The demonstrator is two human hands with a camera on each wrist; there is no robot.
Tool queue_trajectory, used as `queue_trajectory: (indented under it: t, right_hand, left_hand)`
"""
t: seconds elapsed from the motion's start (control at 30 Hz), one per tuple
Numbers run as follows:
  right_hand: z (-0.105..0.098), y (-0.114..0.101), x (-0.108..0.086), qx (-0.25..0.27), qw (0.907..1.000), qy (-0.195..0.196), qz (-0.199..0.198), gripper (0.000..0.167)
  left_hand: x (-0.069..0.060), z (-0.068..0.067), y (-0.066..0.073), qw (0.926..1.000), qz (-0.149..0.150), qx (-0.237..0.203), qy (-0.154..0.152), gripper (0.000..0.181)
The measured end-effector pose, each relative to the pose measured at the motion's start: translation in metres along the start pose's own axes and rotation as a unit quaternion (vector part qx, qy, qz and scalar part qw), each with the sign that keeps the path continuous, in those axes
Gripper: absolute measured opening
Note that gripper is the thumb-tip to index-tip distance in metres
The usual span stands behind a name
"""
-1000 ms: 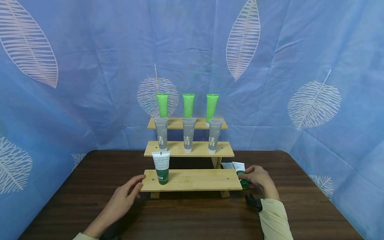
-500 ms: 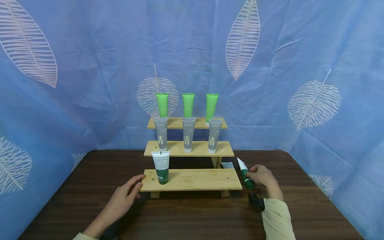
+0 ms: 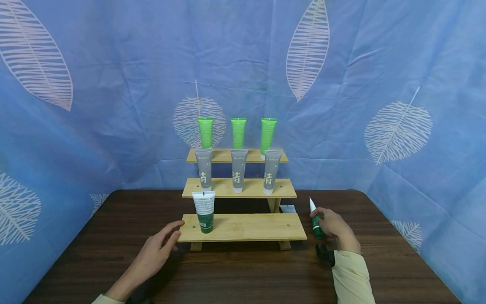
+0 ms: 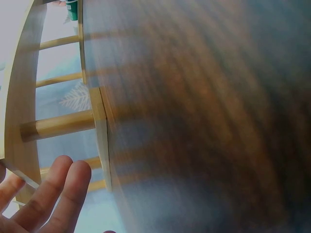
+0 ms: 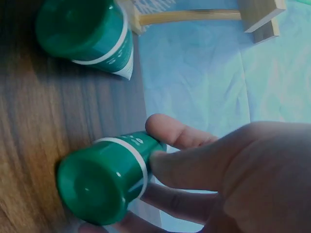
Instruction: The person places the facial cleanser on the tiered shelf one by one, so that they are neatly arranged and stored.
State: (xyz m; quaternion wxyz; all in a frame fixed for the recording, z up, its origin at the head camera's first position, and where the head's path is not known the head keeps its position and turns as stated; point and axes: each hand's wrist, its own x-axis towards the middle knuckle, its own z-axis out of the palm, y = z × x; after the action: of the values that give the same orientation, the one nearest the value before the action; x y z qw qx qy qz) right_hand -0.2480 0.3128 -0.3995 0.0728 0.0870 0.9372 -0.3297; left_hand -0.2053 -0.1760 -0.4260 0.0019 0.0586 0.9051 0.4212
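My right hand pinches a green-and-white squeeze tube on the table, right of the stepped wooden rack. In the right wrist view thumb and fingers are round the tube, its green cap turned to the camera. A second such tube lies beside it; in the head view only its white end shows behind the bottom shelf. My left hand touches the left end of the bottom shelf, fingers extended. On that shelf's left stands another green-and-white tube, cap down.
On the middle shelf stand three grey tubes. The top shelf bears three bright green tubes. The rack stands on a dark wooden table. A blue leaf-print cloth hangs behind and at both sides.
My right hand has drawn the tube right, away from the rack, and turned it so that its white end shows edge-on. The left hand stays at the shelf end.
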Motion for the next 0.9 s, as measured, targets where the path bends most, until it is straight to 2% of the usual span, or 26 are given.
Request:
queue_trajectory:
  t: [0.13,0.27,0.47,0.67,0.9]
  right_hand:
    - [0.0,0.001,0.0,-0.021,0.9994,0.025,-0.008,0.021]
    - [-0.003,0.003,-0.001,-0.039,0.9983,0.042,-0.011,0.024]
    - [-0.011,0.013,-0.002,-0.01,0.9992,0.037,-0.006,0.037]
    - [-0.013,0.03,0.004,0.021,0.9995,0.023,0.002,0.051]
    - [-0.014,0.034,0.006,0.045,0.9985,0.022,0.022,0.052]
  left_hand:
    - [0.0,0.0,-0.001,1.0,0.002,0.0,-0.001,0.045]
    - [0.0,-0.001,-0.001,1.0,0.0,0.004,-0.003,0.046]
    - [0.0,-0.001,0.001,1.0,-0.004,0.006,-0.005,0.044]
    - [-0.001,-0.001,0.001,1.0,-0.001,0.002,-0.005,0.044]
    - [-0.001,-0.001,0.001,1.0,0.001,0.003,-0.004,0.043]
